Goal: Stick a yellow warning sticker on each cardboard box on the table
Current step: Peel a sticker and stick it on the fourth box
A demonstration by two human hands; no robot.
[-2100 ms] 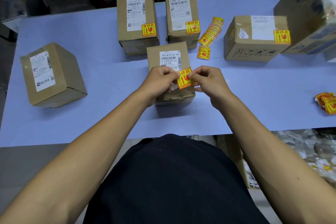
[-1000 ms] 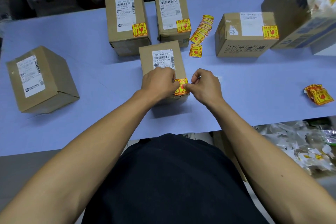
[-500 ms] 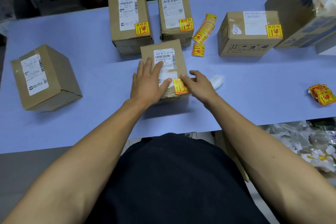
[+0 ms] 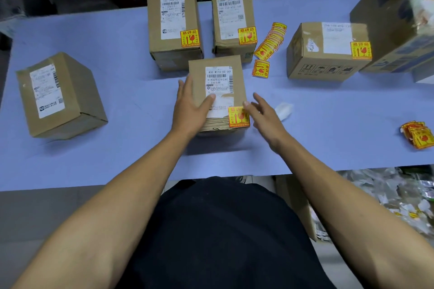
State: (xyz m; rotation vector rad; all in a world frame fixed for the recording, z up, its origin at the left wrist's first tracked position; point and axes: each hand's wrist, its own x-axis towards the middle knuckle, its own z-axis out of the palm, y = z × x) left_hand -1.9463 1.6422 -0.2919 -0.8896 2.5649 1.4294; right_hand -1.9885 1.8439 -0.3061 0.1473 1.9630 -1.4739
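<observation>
left hand point(image 4: 190, 108) flat on box point(image 4: 218, 91), right hand point(image 4: 263, 115) beside

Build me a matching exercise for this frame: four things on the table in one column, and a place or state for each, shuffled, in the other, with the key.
Things
1. near box
2. far-left box
3. backing scrap
4. loose sticker

Places or states
A. no yellow sticker on it
B. white, on the table just right of the right hand
C. under the left hand, sticker on its near right corner
D. flat on the table between the near box and the right box

Pairs: 1-C, 2-A, 3-B, 4-D
</observation>
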